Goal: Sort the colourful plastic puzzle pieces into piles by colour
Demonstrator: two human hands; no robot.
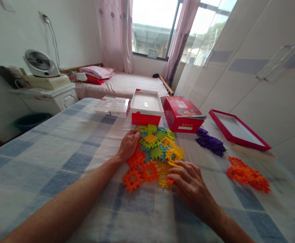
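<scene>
A mixed heap of toothed plastic building pieces lies in front of me, with green pieces [156,152], yellow pieces [174,154], blue pieces and orange pieces [133,180]. My left hand [129,145] rests against the heap's left edge, its fingers curled inward; what they hold, if anything, is hidden. At the lower right of the heap, my right hand [191,180] has its fingers bent round an orange building piece [170,181], of which only a small part shows. A tilted yellow piece [175,164] touches the fingers of that hand.
Purple pieces [211,142] and a separate orange pile [248,175] lie to the right. Behind the heap stand an open red-and-white box [147,118], a red box [182,116] and a flat white box [112,105]. A red-rimmed lid [238,130] lies at the far right.
</scene>
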